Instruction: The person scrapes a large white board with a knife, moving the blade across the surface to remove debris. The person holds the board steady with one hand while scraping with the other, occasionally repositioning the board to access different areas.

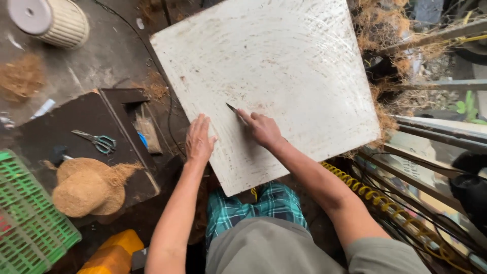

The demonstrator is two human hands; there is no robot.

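A large white board [269, 76] rests tilted across the person's lap, its near corner pointing down at six o'clock toward the checked cloth [264, 205] over the knees; the left hand [199, 139] lies flat on the board's left edge at about seven o'clock from the board's middle, fingers spread and pressing, gripping nothing; the right hand [263, 128] sits just beside it, closed around a small knife [234, 111] whose dark blade points toward ten o'clock and touches the surface; the board's face is already covered in fine curved score marks and brown specks, which suggests much cutting has been done on it, yet no piece of material lies under the blade now, so as a judgement the work stands between pieces or at the very start of a fresh stroke; at eight o'clock, on a dark low table [61, 127], two domed shapes of coir fibre [86, 190] appear formed, with loose strands at their edge, and green-handled scissors [96, 140] lie above them untouched; a green plastic crate [25, 228] sits at the far left; more loose fibre [390, 45] is heaped at two o'clock beyond the board.
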